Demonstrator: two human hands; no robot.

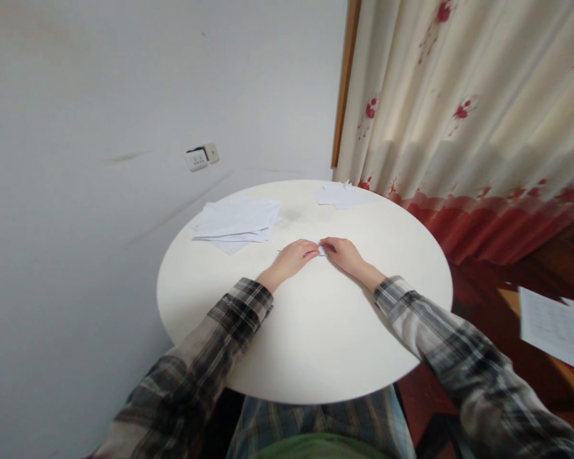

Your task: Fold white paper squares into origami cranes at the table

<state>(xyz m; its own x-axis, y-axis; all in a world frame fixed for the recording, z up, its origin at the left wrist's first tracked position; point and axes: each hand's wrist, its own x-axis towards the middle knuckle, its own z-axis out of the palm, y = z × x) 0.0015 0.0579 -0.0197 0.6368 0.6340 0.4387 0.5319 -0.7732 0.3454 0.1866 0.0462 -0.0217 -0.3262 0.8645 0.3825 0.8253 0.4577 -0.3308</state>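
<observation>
Near the middle of the round white table, both hands meet over a small piece of white paper. My left hand has its fingers closed on the paper's left side. From the right, my right hand pinches the same paper, fingertips bent down close to the tabletop. Most of the paper is hidden under the fingers, so its folds and full shape cannot be made out. The two hands are almost touching.
A stack of white paper sheets lies at the table's back left. More paper lies at the back right, by the flowered curtain. A wall with a socket borders the left. Printed sheets lie lower right, off the table.
</observation>
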